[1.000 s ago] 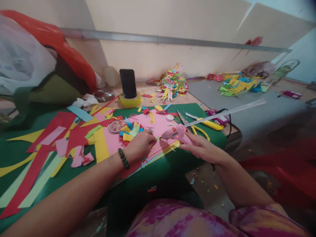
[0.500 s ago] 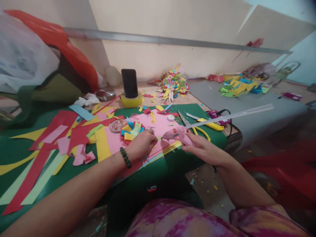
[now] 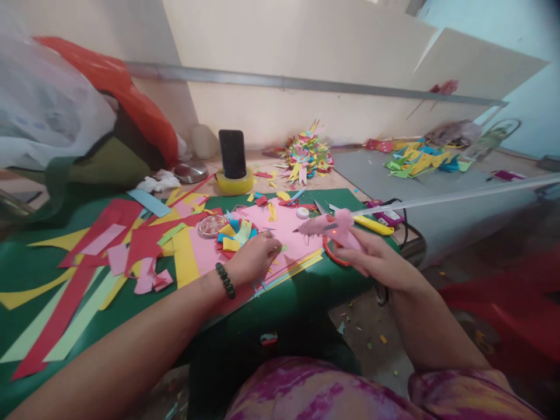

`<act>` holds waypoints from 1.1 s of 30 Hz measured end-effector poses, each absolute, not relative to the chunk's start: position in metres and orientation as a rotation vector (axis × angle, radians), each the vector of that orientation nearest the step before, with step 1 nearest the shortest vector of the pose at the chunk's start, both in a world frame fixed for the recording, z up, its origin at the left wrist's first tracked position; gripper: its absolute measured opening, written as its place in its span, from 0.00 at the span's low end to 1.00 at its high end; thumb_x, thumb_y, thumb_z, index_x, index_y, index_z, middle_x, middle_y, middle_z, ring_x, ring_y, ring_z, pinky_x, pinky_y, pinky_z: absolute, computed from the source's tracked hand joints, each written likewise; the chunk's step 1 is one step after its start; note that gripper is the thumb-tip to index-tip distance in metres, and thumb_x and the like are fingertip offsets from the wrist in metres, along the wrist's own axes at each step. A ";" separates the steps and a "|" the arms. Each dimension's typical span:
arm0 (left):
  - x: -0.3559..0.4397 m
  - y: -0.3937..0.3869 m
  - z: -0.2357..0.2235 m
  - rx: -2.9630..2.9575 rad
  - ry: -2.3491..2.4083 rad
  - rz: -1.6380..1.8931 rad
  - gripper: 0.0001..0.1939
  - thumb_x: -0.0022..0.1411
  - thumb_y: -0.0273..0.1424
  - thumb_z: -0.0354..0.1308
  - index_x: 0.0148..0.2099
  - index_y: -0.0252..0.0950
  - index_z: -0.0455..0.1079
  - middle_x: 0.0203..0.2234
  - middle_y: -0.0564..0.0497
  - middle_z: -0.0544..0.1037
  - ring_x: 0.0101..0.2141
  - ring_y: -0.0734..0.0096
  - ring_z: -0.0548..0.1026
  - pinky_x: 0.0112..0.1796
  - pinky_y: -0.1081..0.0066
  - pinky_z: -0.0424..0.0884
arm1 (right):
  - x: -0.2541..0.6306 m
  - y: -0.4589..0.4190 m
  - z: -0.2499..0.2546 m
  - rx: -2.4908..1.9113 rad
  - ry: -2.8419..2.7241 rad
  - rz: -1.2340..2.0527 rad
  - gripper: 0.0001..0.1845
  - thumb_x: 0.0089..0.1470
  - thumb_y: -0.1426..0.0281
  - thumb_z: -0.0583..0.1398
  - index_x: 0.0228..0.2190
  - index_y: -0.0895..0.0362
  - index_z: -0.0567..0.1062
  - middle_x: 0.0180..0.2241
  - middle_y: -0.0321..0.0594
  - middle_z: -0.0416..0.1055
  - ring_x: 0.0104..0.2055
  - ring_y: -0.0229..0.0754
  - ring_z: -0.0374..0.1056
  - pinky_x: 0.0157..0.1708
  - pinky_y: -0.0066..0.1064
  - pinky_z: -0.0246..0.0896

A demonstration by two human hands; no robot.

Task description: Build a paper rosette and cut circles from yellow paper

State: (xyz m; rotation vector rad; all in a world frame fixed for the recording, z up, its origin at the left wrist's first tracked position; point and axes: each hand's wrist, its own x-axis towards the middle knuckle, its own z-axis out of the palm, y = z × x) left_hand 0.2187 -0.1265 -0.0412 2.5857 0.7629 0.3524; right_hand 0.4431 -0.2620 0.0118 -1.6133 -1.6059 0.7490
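Note:
My left hand (image 3: 259,252), with a dark green bead bracelet at its wrist, rests over the pink sheets (image 3: 286,224). Its thumb and fingers are pinched together, and a small green piece of paper (image 3: 283,248) shows at the tips. Most of that piece is hidden. Just beyond the hand lies a looped paper rosette (image 3: 237,236) in blue, yellow, red and pale green. My right hand (image 3: 378,256) is wrapped round the handle of a pink hot glue gun (image 3: 335,226). The gun's nozzle points left, a short gap from my left fingertips; a long clear glue stick (image 3: 450,195) extends from its back.
Cut paper strips (image 3: 83,286) cover the green mat's left side. Scissors (image 3: 336,254) and a yellow cutter knife (image 3: 374,225) lie partly behind the glue gun. A phone (image 3: 232,153) leans in yellow tape (image 3: 236,183); a finished paper flower bunch (image 3: 307,154) stands behind.
My right hand has drawn the glue gun back to the right, away from my left fingertips. My left hand stays nearly in place, still pinched. The view has shifted slightly.

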 end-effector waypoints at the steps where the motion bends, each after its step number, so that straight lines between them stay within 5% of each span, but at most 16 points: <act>1: 0.219 -0.126 -0.042 2.589 0.775 0.371 0.11 0.64 0.25 0.52 0.39 0.34 0.77 0.35 0.44 0.76 0.38 0.64 0.74 0.41 0.66 0.70 | 0.445 -0.261 0.015 -1.586 -1.530 0.720 0.17 0.56 0.55 0.59 0.37 0.55 0.73 0.20 0.32 0.64 0.20 0.37 0.59 0.22 0.29 0.55; 3: 0.218 -0.127 -0.042 2.603 0.811 0.389 0.13 0.64 0.25 0.52 0.46 0.33 0.75 0.37 0.43 0.77 0.38 0.63 0.75 0.41 0.66 0.70 | 0.453 -0.254 0.018 -1.532 -1.413 0.593 0.15 0.57 0.55 0.57 0.35 0.55 0.72 0.16 0.29 0.59 0.17 0.36 0.54 0.20 0.29 0.53; 7: 0.218 -0.128 -0.034 2.570 0.882 0.430 0.16 0.60 0.23 0.54 0.50 0.32 0.75 0.36 0.43 0.79 0.37 0.62 0.76 0.39 0.66 0.70 | 0.483 -0.225 0.019 -1.574 -1.285 0.184 0.15 0.57 0.56 0.55 0.33 0.55 0.73 0.23 0.36 0.68 0.26 0.41 0.65 0.28 0.31 0.60; 11: 0.215 -0.128 -0.025 2.353 0.810 0.685 0.10 0.58 0.25 0.57 0.40 0.35 0.78 0.32 0.46 0.81 0.34 0.65 0.76 0.38 0.67 0.70 | 0.516 -0.190 0.012 -1.928 -1.281 -0.203 0.21 0.54 0.51 0.55 0.23 0.55 0.69 0.28 0.41 0.70 0.29 0.43 0.65 0.29 0.31 0.57; 17: 0.213 -0.124 -0.021 1.874 0.688 0.831 0.08 0.53 0.34 0.62 0.31 0.35 0.78 0.27 0.49 0.81 0.30 0.67 0.75 0.33 0.70 0.70 | 0.531 -0.149 -0.006 -2.375 -1.494 -0.020 0.22 0.62 0.55 0.51 0.33 0.58 0.76 0.33 0.46 0.77 0.34 0.45 0.70 0.29 0.29 0.53; 23: 0.214 -0.121 -0.020 1.378 0.714 0.768 0.16 0.41 0.38 0.70 0.30 0.33 0.75 0.22 0.53 0.76 0.25 0.74 0.70 0.30 0.72 0.67 | 0.529 -0.139 -0.018 -2.437 -1.620 0.144 0.23 0.61 0.57 0.55 0.24 0.60 0.77 0.24 0.44 0.78 0.28 0.42 0.71 0.28 0.28 0.55; 28: 0.212 -0.121 -0.018 1.193 0.727 0.717 0.19 0.39 0.38 0.73 0.30 0.33 0.72 0.23 0.51 0.77 0.25 0.75 0.71 0.30 0.72 0.66 | 0.517 -0.168 -0.004 -2.547 -1.555 -0.068 0.21 0.59 0.57 0.57 0.25 0.59 0.78 0.31 0.51 0.78 0.37 0.49 0.73 0.33 0.31 0.58; 33: 0.212 -0.123 -0.015 1.147 0.717 0.717 0.20 0.39 0.39 0.74 0.28 0.34 0.69 0.21 0.53 0.75 0.23 0.77 0.70 0.29 0.74 0.65 | 0.456 -0.197 0.011 -1.749 -2.055 -0.335 0.07 0.59 0.66 0.59 0.37 0.54 0.77 0.33 0.42 0.77 0.33 0.42 0.72 0.31 0.29 0.61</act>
